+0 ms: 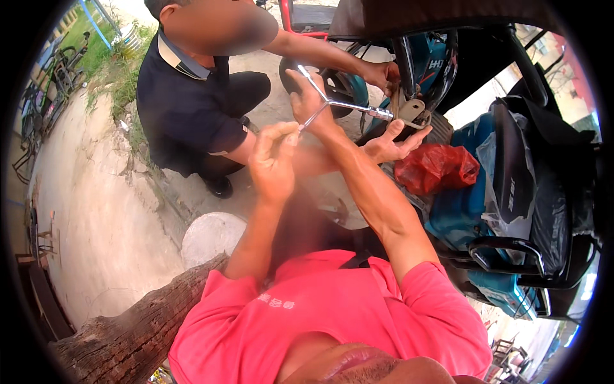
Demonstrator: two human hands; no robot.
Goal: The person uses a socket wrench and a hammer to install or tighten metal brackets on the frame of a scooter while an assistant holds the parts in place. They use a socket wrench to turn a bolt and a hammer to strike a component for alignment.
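A chrome three-armed socket wrench [329,102] spans the space in front of me. My left hand [274,160] pinches the end of its lower arm. My right hand [311,102] is closed around the upper arm. The wrench's socket end points right, to a beige metal bracket [416,114] on a teal three-wheeled vehicle [425,57]; whether it sits on a nut cannot be made out. Just below the socket is a co-worker's open hand [393,144], palm up. The co-worker's other hand [382,75] touches the vehicle near the bracket.
A co-worker in a dark shirt [182,115] crouches opposite me. A red plastic bag [435,168] lies at the right, beside the black seat [511,173]. To my left are a round whitish stool top [213,238] and a thick log [137,326].
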